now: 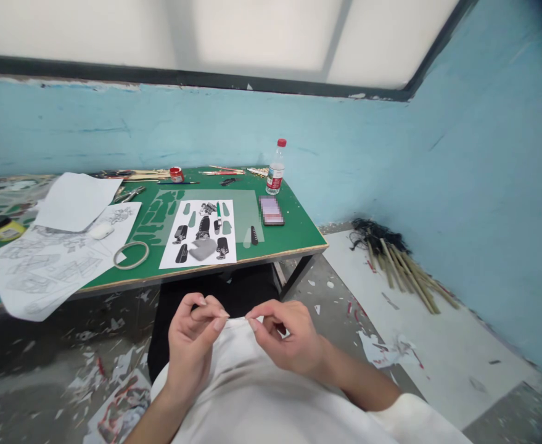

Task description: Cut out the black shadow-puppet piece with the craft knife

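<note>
My left hand [194, 342] and my right hand [289, 336] are raised in front of my white shirt [238, 364], just short of the table's front edge. Thumb and forefinger are pinched together on each, the tips a short gap apart. Something thin and pale seems to run between them, but against the shirt I cannot make out what it is. Beyond the hands, a printed sheet [194, 253] with black and grey cut shapes lies on the green table [252, 262]. A green-handled craft knife [219, 213] rests on that sheet.
A bottle [275, 176] and a phone [271, 211] stand and lie at the table's right. A tape roll [131, 255], drawings [44, 271], a red paint jar [176, 174] and a yellow jar [2, 228] are further left. Sticks [407, 271] and paper scraps lie on the floor.
</note>
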`<action>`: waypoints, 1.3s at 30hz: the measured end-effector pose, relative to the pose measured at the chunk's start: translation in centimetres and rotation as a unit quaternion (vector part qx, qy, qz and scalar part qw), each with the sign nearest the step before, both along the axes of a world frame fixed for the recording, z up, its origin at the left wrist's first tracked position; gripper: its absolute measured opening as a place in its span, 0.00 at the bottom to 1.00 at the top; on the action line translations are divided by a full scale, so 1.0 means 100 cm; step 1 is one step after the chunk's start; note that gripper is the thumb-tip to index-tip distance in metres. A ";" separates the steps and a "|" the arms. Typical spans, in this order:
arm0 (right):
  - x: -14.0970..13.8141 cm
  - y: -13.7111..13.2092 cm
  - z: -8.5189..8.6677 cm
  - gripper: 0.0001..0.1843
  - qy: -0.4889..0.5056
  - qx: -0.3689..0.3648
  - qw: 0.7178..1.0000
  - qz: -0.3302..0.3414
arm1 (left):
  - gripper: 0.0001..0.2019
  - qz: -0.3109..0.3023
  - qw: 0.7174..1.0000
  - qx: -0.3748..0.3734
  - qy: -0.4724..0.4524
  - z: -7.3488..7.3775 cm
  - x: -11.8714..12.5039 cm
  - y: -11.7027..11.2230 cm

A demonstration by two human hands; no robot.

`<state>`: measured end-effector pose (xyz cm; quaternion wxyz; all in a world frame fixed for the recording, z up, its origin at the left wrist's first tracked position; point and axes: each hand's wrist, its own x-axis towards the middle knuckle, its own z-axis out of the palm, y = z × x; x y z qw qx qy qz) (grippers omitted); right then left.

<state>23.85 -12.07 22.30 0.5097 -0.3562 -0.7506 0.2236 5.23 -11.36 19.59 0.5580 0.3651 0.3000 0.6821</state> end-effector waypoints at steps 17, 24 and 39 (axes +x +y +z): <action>-0.004 0.002 -0.001 0.05 0.029 -0.058 0.997 -0.052 | 0.23 0.222 0.934 0.203 0.194 -0.017 -0.002 0.011; -0.005 0.010 -0.017 0.04 -0.099 0.227 0.956 -0.157 | 0.15 0.180 0.838 0.284 0.431 -0.003 0.004 -0.005; 0.001 0.007 -0.021 0.10 -0.216 0.295 0.920 -0.143 | 0.08 0.143 0.886 0.197 0.396 0.005 0.011 -0.010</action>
